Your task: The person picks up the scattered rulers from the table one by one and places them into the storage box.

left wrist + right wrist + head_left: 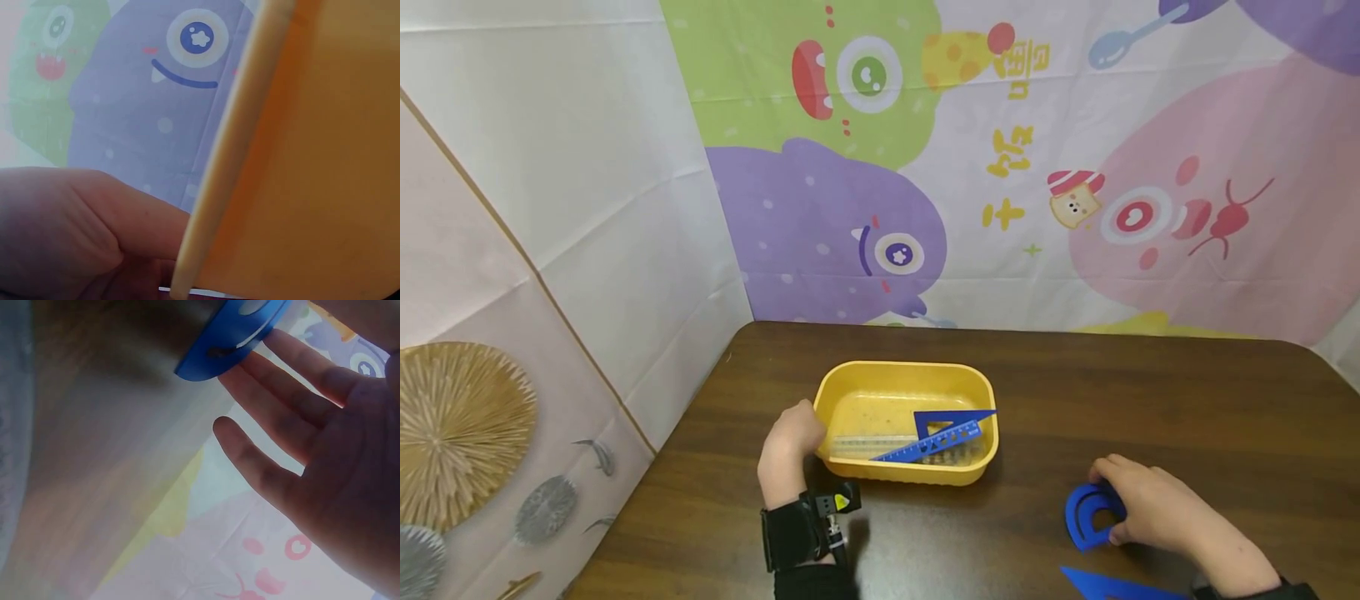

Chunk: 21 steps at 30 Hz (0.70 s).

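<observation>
A yellow plastic tub [906, 473] holds a blue set square [929, 417], a blue ruler [928, 442] and a clear ruler [853, 447]. My left hand [790, 446] holds the tub at its left side; in the left wrist view the fingertips are hidden behind the wall [231, 156]. To the tub's right, my right hand [1157, 504] pinches a blue protractor [1078, 518] between thumb and fingers, low over the table. In the right wrist view, several fingers touch the protractor's curved edge [206, 365], with one finger apart from it.
Another blue set square [1112, 587] lies on the brown table [970, 533] near the front, below my right hand, partly cut off by the frame. A patterned cloth [1000, 275] hangs behind the table, and a pale one [587, 250] hangs at the left.
</observation>
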Available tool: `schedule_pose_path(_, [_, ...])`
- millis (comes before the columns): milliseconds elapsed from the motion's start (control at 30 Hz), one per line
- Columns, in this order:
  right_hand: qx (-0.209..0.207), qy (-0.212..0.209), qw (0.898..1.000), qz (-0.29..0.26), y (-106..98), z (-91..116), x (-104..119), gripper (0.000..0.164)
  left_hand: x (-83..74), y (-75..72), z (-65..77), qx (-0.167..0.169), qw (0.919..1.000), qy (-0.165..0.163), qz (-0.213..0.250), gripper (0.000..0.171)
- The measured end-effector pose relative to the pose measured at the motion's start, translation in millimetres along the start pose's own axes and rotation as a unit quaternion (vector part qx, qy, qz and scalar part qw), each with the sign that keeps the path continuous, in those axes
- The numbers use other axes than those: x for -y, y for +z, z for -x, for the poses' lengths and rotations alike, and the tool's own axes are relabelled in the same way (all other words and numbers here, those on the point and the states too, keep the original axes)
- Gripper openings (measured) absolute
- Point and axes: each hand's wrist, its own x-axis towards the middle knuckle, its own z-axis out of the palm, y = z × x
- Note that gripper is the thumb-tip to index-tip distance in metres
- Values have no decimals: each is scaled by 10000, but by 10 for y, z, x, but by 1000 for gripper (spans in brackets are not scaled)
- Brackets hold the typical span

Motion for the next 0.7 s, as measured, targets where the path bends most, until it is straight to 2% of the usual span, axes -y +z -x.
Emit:
schedule_pose_path(167, [-143, 48, 9998, 105, 11, 27, 7, 55, 18, 6, 4, -62, 9999, 56, 141, 14])
schedule_pose_path(467, [-116, 162, 9998, -5, 11, 65, 23, 58, 17, 14, 17, -83, 9997, 134, 173, 16])
schedule_pose_path(600, [-125, 190, 9997, -26, 10, 65, 22, 52, -3, 10, 30, -131, 9996, 170, 187, 15])
schedule_pose_path(700, [-328, 39, 9995, 26, 16, 79, 31, 42, -12, 6, 36, -147, 9996, 152, 188, 15])
